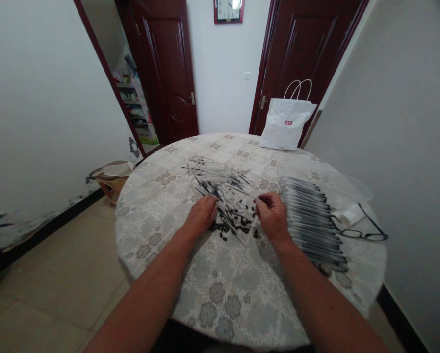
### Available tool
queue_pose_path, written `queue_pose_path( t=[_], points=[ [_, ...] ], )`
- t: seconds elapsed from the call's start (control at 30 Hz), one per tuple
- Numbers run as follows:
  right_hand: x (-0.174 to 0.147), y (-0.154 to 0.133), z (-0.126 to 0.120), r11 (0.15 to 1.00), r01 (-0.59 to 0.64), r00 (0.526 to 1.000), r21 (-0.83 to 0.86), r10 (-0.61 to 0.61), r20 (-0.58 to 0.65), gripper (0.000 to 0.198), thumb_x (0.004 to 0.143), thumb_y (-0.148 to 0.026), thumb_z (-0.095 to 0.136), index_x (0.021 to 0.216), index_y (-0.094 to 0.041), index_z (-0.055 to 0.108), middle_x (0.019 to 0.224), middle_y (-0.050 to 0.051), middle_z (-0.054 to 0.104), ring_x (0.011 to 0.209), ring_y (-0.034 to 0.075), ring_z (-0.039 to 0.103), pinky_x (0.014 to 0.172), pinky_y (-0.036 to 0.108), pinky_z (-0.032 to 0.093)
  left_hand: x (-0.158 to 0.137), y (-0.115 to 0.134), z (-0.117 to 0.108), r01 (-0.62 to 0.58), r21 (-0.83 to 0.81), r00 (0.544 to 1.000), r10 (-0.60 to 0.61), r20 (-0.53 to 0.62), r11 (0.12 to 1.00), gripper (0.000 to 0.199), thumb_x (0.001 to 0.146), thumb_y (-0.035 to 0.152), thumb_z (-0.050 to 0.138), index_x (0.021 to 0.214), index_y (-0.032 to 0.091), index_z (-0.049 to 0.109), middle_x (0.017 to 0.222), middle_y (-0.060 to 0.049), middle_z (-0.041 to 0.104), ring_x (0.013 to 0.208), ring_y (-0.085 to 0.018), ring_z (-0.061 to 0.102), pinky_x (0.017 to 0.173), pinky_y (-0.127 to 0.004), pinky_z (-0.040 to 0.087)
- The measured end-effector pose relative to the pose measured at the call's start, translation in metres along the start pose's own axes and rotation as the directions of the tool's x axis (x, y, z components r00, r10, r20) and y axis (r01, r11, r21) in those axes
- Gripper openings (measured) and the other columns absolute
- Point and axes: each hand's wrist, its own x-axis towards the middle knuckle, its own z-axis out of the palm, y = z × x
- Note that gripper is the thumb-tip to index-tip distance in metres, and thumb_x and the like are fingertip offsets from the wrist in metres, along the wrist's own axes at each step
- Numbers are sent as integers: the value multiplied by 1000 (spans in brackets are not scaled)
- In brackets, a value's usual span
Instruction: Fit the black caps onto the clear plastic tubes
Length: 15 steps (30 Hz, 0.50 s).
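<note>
My right hand (273, 215) pinches the end of a thin pale pen refill (247, 192), which points away to the left. My left hand (203, 213) is closed at the left side of the scattered parts; whatever its fingertips hold is hidden. Small black pen parts (244, 221) lie loose between the two hands. Beyond them spreads a heap of thin white and dark refills (216, 171). Just right of my right hand, many grey, clear-barrelled pens (310, 220) lie side by side in a row.
The round table wears a flowered cloth (205, 294). Eyeglasses (363, 236), a white roll (348, 215) and clear plastic wrapping (347, 185) lie at the right. A white paper bag (286, 125) stands at the far edge. A wooden stool (113, 179) stands left of the table.
</note>
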Motion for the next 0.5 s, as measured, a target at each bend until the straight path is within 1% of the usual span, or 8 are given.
queue_pose_path(
  t=[0.07,0.1,0.17,0.2,0.23,0.3,0.37,0.5],
  points=[
    [-1,-2,1,1000,-15,1000,3,15,4,18,85,-37,64,91,-22,58,64,-4,59,57,14,55,55,25,42,3,1,-2,143,-303,983,-170,-64,942,27,92,26,56,116,19,68,102,-9,69,99,-23,64,92,-39,51],
    [-2,-3,1,1000,-21,1000,7,20,12,18,85,-37,65,90,-22,58,63,-4,59,57,14,55,55,25,42,5,3,-4,219,-476,960,-276,-53,852,28,91,28,58,116,19,67,96,-7,69,91,-21,66,86,-37,54],
    [-5,-5,3,1000,-23,999,21,22,42,17,84,-37,65,89,-22,59,62,-4,58,56,14,54,54,25,42,7,6,-8,312,-771,893,-448,39,555,30,88,31,64,114,18,66,85,-4,67,75,-16,65,74,-32,55],
    [-7,-6,4,999,-23,998,29,21,61,17,85,-37,65,88,-22,59,61,-5,57,55,14,53,54,25,42,8,8,-11,316,-865,864,-495,93,390,30,85,31,68,111,17,66,83,-2,66,71,-14,65,70,-29,55],
    [-9,-7,5,999,-21,996,31,19,83,16,85,-37,65,88,-22,59,61,-5,57,55,14,53,54,25,41,9,9,-13,299,-922,844,-520,134,246,31,81,29,71,108,16,65,83,-2,66,69,-13,64,68,-28,55],
    [-13,-9,8,1000,-10,993,20,7,115,16,86,-37,65,89,-22,60,63,-4,57,57,15,53,54,25,41,9,11,-18,252,-966,822,-538,185,53,31,75,25,76,102,15,64,84,-2,67,67,-12,65,65,-26,56],
    [-18,-10,9,1000,7,990,1,-7,138,16,88,-38,64,91,-22,61,67,-3,59,59,15,54,56,26,42,8,12,-22,213,-976,813,-548,197,-36,31,73,22,78,100,15,63,84,-2,69,68,-12,67,66,-27,57],
    [-23,-11,11,999,22,991,-39,-17,135,17,90,-39,61,94,-22,62,75,0,64,63,16,57,59,26,44,7,12,-26,186,-979,825,-527,202,-84,31,73,20,78,98,16,62,86,-3,72,73,-15,71,74,-31,60]
  ],
)
